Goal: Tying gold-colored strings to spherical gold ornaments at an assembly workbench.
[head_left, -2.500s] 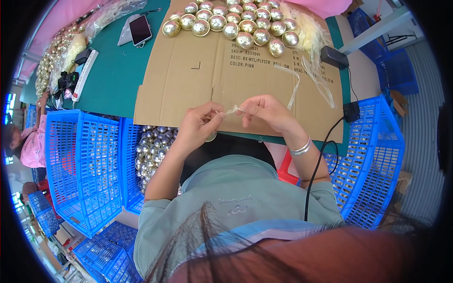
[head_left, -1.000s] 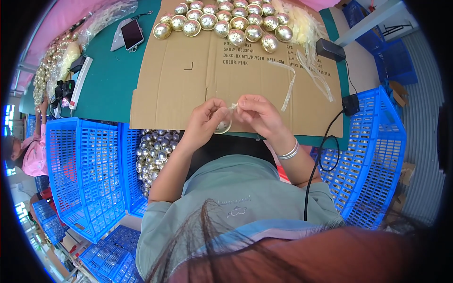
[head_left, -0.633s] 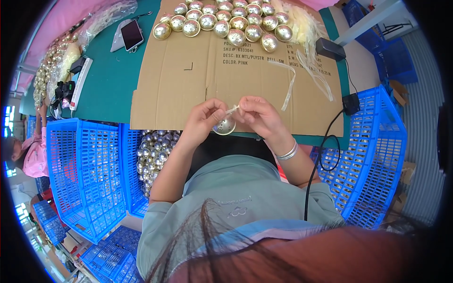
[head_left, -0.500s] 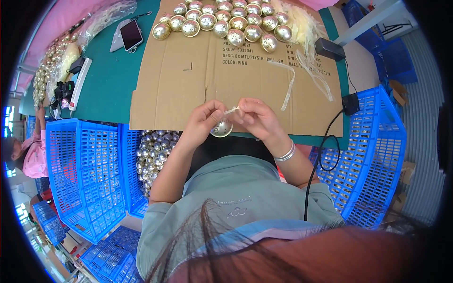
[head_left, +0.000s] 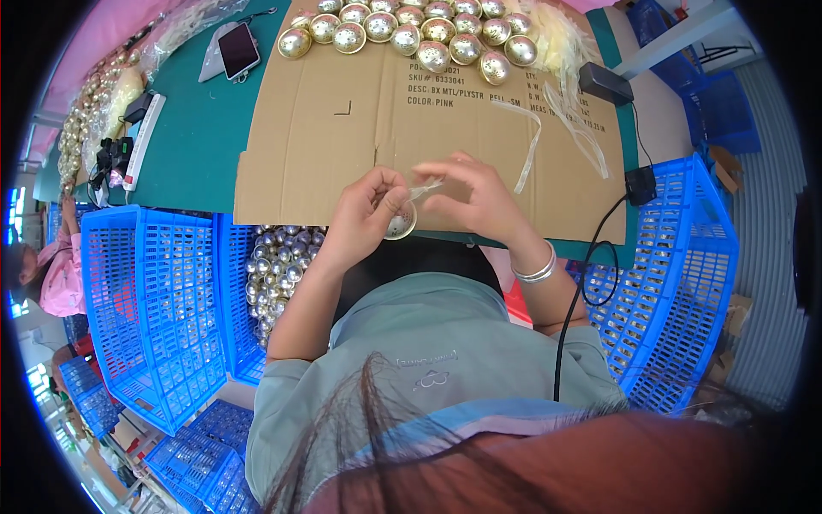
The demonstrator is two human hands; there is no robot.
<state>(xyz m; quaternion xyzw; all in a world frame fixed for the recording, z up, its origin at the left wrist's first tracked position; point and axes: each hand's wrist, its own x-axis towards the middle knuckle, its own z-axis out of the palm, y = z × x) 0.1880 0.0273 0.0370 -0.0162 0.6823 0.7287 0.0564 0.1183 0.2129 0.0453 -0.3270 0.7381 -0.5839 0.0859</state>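
Note:
A sheer whitish ribbon (head_left: pixel 425 189) is pinched between the thumb and fingers of my left hand (head_left: pixel 370 207), over the near edge of the cardboard. From it hangs a shiny pale-gold bell (head_left: pixel 402 224) with small dark specks, partly hidden by that hand. Just to the right, my right hand (head_left: pixel 469 199) has its thumb and fingers apart beside the ribbon's free end and holds nothing. Several similar bells (head_left: pixel 435 56) lie grouped at the far side of the flat cardboard (head_left: pixel 300 163).
Loose ribbons (head_left: pixel 529 158) lie on the cardboard's right, near a pale ribbon bundle (head_left: pixel 561 51). A black adapter (head_left: pixel 606 83) and cable are at the right edge. Blue crates (head_left: pixel 158 300) stand left and right, one holding bells. A phone (head_left: pixel 238 50) rests on the green table (head_left: pixel 193 103).
My right hand has let go of the ribbon, and its fingers have spread apart. My left hand keeps its pinch, with the bell slightly higher. The whole view has shifted a little.

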